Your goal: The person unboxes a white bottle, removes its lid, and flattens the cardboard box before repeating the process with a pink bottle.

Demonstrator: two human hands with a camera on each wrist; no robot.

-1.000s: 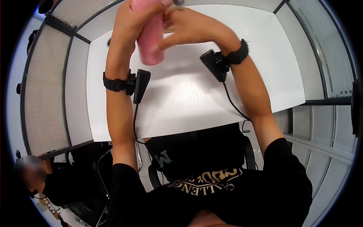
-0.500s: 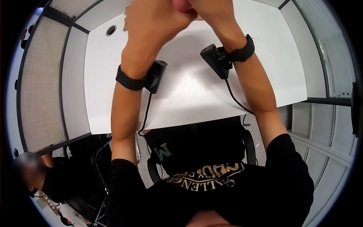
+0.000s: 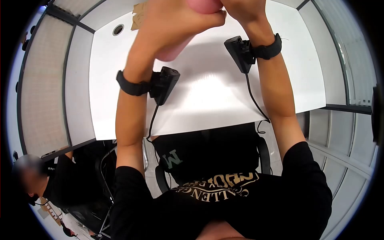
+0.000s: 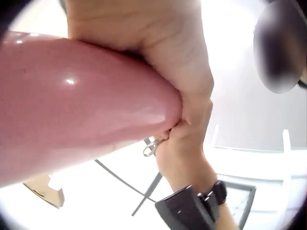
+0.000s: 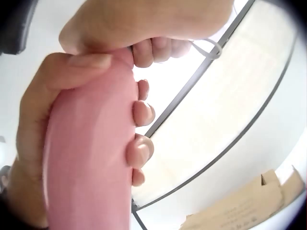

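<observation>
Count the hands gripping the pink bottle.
2. The left hand wraps round the body of the pink bottle, thumb on one side and fingers on the other. The right hand pinches the bottle's upper end.

Glossy pink bottle (image 5: 86, 158), tilted, held aloft.

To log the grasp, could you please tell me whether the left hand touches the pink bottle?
Touching: the right wrist view shows the left hand with fingers curled round the pink bottle.
</observation>
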